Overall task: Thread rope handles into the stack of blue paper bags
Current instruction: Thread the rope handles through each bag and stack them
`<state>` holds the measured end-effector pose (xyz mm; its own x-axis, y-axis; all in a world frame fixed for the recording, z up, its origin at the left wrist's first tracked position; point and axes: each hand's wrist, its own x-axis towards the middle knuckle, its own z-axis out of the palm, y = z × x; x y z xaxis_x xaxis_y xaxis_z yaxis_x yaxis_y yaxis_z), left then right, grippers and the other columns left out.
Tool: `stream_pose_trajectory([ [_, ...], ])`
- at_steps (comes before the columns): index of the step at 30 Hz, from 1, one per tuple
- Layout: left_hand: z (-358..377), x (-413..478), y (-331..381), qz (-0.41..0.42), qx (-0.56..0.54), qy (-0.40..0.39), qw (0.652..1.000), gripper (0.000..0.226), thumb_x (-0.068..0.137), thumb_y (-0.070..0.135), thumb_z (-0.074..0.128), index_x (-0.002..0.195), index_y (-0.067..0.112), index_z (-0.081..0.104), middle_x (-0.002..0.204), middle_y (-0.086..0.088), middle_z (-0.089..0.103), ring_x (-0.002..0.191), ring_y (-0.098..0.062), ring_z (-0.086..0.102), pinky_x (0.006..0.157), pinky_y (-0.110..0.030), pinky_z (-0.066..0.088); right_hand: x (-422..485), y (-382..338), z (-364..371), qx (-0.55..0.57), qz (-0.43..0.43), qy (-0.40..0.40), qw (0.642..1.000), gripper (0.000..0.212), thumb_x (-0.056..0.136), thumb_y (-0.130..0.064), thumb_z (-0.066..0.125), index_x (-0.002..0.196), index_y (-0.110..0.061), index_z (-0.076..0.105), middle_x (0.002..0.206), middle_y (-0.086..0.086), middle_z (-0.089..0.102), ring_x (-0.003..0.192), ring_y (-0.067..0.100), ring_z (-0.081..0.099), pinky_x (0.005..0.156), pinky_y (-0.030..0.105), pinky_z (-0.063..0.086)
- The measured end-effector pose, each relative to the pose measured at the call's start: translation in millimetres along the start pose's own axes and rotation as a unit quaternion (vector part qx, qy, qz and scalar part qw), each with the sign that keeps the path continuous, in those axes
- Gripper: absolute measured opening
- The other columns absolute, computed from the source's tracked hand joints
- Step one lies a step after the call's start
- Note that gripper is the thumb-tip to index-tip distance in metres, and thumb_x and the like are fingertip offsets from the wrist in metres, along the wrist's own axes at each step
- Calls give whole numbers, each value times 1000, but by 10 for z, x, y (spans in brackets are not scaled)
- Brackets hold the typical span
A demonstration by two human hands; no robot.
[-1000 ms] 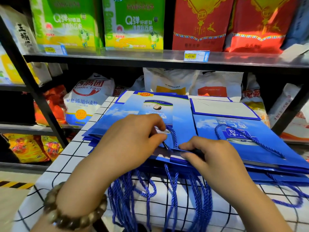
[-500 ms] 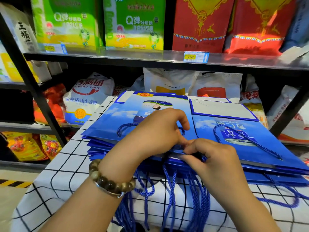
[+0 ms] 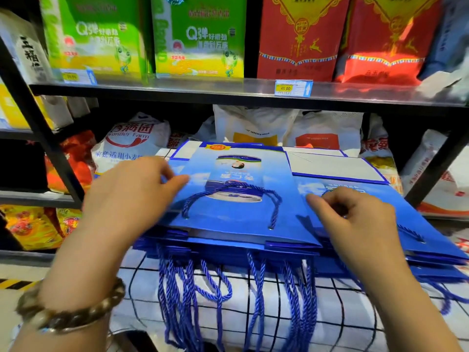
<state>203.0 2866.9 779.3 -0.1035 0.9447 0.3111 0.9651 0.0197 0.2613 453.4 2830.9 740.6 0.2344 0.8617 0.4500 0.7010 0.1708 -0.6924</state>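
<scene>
Here left hand (image 3: 132, 191), right hand (image 3: 355, 222) flank one bag (image 3: 236, 219), one handle (image 3: 276, 209) threaded.

Left hand (image 3: 132, 189): motion-blurred; its finger contact with the top blue bag (image 3: 241, 219) cannot be determined. Right hand (image 3: 355, 219): the curled fingers cover most of the rope handle on the neighbouring bag (image 3: 416, 219); whether they grip it cannot be determined. Lower bags in the stack (image 3: 223, 250) show front edges only. Hanging rope handles (image 3: 256, 288) are cut off by the bottom edge. Left price tag (image 3: 76, 77): print illegible.
</scene>
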Motion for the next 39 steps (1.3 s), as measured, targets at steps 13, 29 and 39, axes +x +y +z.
stream_pose_trajectory([
  [13,213,26,-206,-55,-17,-79,995,51,78,59,58,72,8,65,67,-8,62,69,-25,58,63,-32,46,154,102,133,-95,59,-109,988,47,77,-42,66,67,1,50,61,10,42,60,24,36,53,34,25],
  [29,541,-129,1216,78,-180,-46,980,37,78,53,62,75,16,60,84,-6,64,86,-30,57,66,-34,43,235,832,-1238,-67,80,8,995,30,79,-26,68,65,-3,56,59,12,54,51,19,42,43,23,25],
  [39,787,-320,1680,162,26,-120,979,37,89,47,53,73,16,41,102,-10,63,94,-31,59,63,-30,34,341,1402,-1295,-83,124,-54,987,31,76,-17,72,55,-9,52,51,2,48,50,15,41,49,29,28],
])
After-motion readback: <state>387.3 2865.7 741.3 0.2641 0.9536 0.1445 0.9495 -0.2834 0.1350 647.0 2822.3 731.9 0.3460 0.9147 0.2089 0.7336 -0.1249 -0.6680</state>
